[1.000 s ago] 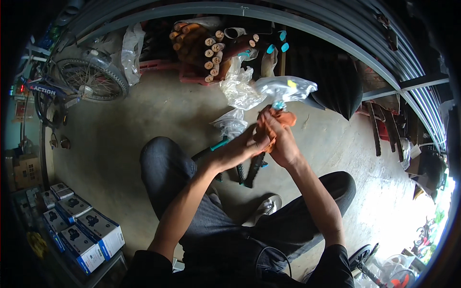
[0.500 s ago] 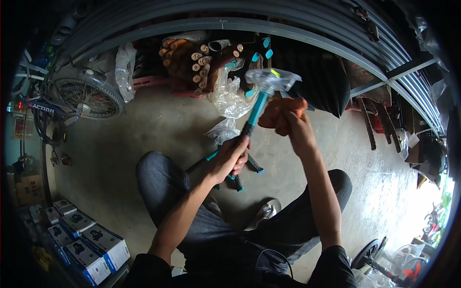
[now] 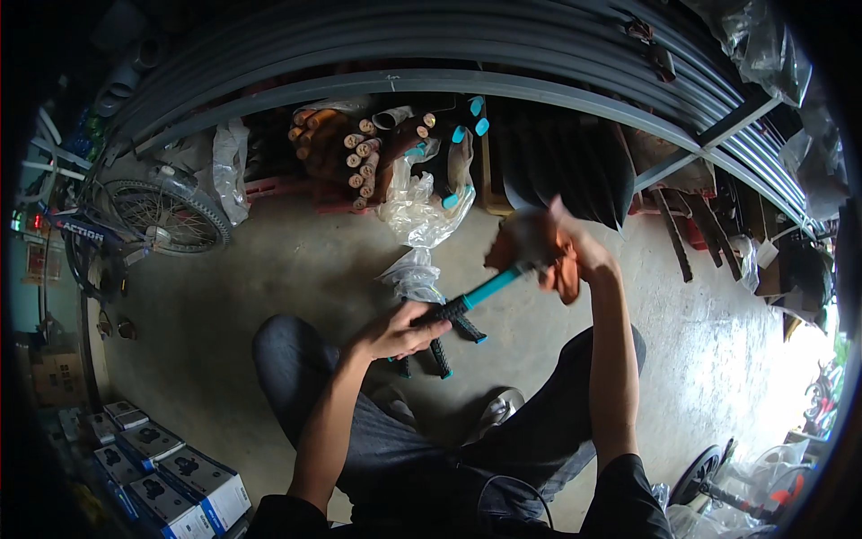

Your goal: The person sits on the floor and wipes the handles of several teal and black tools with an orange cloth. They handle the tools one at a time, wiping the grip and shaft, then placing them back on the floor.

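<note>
My left hand (image 3: 401,334) is closed round the black grip of a hammer (image 3: 494,286) with a teal shaft. The hammer slants up to the right. An orange-brown cloth (image 3: 564,271) covers its head, which is hidden and blurred. My right hand (image 3: 585,250) grips the cloth against that end, its fingers partly smeared by motion. Below the hammer, several similar black-and-teal handles (image 3: 440,357) lie on the floor in front of my feet, their far ends in clear plastic wrapping (image 3: 415,277).
Wooden poles (image 3: 363,162), a crumpled clear plastic bag (image 3: 417,211) and black sheet-like blades (image 3: 570,171) stand beneath a rack of grey metal bars (image 3: 395,83). A bicycle wheel (image 3: 162,216) is at left. Boxes (image 3: 202,485) are stacked at lower left.
The hammer has tilted from nearly upright toward the right. Its plastic-wrapped head, visible before beside the cloth, is now covered by it. My right hand has moved slightly right and down.
</note>
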Available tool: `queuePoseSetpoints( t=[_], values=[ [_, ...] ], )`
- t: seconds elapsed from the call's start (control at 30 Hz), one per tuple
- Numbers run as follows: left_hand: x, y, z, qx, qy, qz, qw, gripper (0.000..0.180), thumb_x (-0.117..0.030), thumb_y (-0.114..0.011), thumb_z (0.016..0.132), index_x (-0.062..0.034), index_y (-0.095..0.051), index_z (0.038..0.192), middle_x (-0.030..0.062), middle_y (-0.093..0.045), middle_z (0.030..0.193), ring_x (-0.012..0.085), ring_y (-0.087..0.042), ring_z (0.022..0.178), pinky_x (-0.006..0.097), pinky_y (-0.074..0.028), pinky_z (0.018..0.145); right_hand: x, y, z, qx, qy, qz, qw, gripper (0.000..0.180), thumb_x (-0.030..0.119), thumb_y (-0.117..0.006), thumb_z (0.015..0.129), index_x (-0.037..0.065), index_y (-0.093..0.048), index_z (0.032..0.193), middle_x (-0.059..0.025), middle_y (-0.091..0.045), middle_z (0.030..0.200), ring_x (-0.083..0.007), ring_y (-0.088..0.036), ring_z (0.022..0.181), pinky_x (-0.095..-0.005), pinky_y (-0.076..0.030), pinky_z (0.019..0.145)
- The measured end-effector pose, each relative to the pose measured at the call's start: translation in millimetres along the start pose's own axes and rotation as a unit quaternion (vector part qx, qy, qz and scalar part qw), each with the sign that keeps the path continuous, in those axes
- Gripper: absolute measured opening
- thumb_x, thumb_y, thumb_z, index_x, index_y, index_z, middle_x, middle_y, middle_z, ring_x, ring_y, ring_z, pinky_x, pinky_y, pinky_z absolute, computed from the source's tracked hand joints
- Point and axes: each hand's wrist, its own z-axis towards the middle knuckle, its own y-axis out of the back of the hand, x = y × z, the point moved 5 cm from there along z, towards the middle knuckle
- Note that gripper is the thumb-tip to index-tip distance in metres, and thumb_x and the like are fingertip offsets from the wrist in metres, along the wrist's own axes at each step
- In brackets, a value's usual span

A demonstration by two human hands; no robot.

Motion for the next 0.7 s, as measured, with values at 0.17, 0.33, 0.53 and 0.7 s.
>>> queuePoseSetpoints(
  t=[0.17, 0.33, 0.53, 0.7],
  values=[
    [0, 5, -4, 0.005, 0.04, 0.053, 0.998, 0.038, -0.04, -0.058, 0.095, -0.0074, -0.05, 0.077, -0.0031, -0.042, 0.056, 0.0064, -0.041, 0.049, 0.026, -0.034, 0.045, 8, -31, 5, 0.003, 0.055, -0.229, 0.972, 0.047, 0.045, -0.068, 0.087, -0.002, -0.065, 0.083, -0.0064, -0.064, 0.065, -0.0145, -0.061, 0.057, -0.0318, -0.051, 0.059],
    [10, 15, 7, -0.094, -0.138, 0.178, 0.97, 0.032, -0.035, -0.059, 0.095, -0.0084, -0.051, 0.08, -0.0023, -0.046, 0.059, 0.0063, -0.04, 0.041, 0.026, -0.033, 0.037, 11, -55, 4, -0.177, 0.103, -0.429, 0.88, 0.047, 0.038, -0.063, 0.091, 0.0, -0.058, 0.065, -0.006, -0.052, 0.043, -0.0184, -0.058, 0.042, -0.0331, -0.047, 0.048],
    [27, -12, 3, 0.077, 0.082, -0.131, 0.985, 0.028, -0.033, -0.056, 0.098, -0.0072, -0.047, 0.09, -0.0054, -0.037, 0.058, 0.0022, -0.032, 0.042, 0.021, -0.028, 0.036, -1, -20, 15, 0.01, 0.04, -0.38, 0.924, 0.054, 0.046, -0.059, 0.092, -0.001, -0.059, 0.066, -0.0099, -0.058, 0.056, -0.0162, -0.061, 0.057, -0.0312, -0.046, 0.057],
    [32, 1, 3, 0.127, 0.053, -0.181, 0.974, 0.03, -0.032, -0.052, 0.1, -0.0022, -0.05, 0.096, -0.0039, -0.039, 0.058, 0.0024, -0.032, 0.042, 0.021, -0.029, 0.036, -6, -13, 1, 0.097, -0.068, -0.071, 0.99, 0.049, 0.044, -0.067, 0.088, -0.005, -0.063, 0.091, -0.0056, -0.064, 0.081, -0.0163, -0.061, 0.074, -0.0304, -0.049, 0.073]
  ],
)
